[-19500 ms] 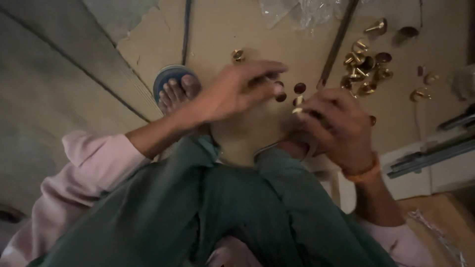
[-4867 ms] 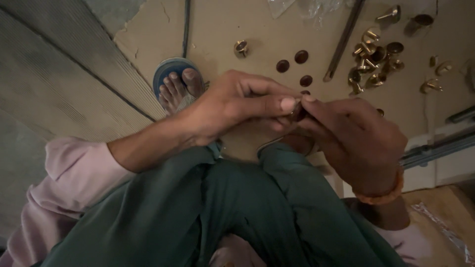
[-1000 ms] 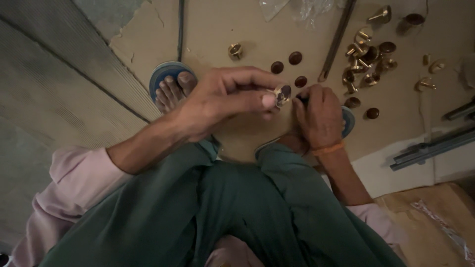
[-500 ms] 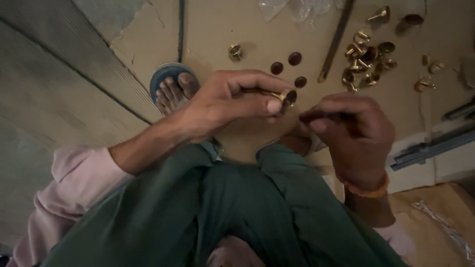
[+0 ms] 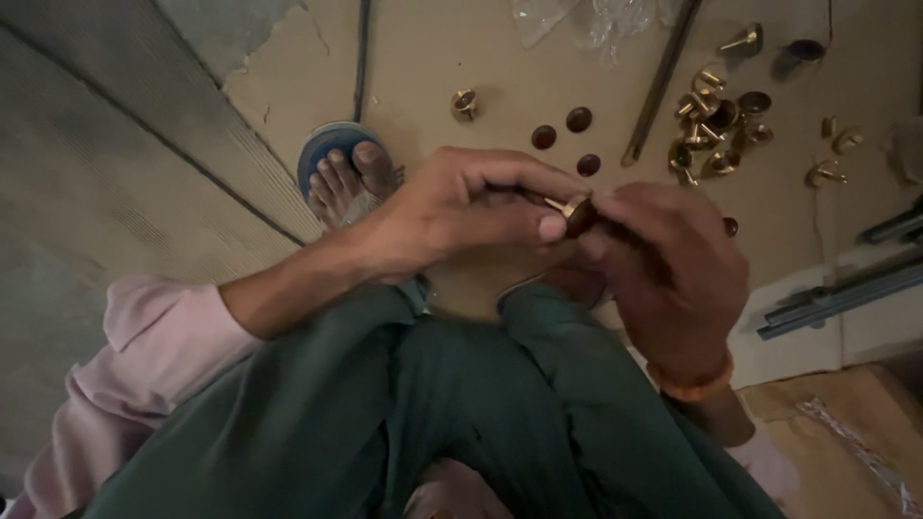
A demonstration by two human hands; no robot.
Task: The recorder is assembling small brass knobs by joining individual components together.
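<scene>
My left hand (image 5: pixel 461 207) and my right hand (image 5: pixel 673 274) meet above my knees, fingertips touching. Between them sits a small brass fitting (image 5: pixel 573 208) with a dark round cap. The left thumb and fingers pinch it from the left, and the right fingers close on it from the right. On the cardboard sheet (image 5: pixel 433 58) beyond lie three dark round caps (image 5: pixel 578 119) and a heap of brass fittings (image 5: pixel 716 120). A single brass fitting (image 5: pixel 465 103) lies apart to the left.
My sandalled foot (image 5: pixel 348 173) rests on the cardboard's edge. A thin dark rod (image 5: pixel 660 82) and a second rod (image 5: pixel 361 58) lie on the floor, with clear plastic wrap (image 5: pixel 586 17) at the top. Grey metal rails (image 5: pixel 846 293) lie at right.
My right hand has come back from the floor near the caps and closed against my left hand, so both now pinch the brass fitting together.
</scene>
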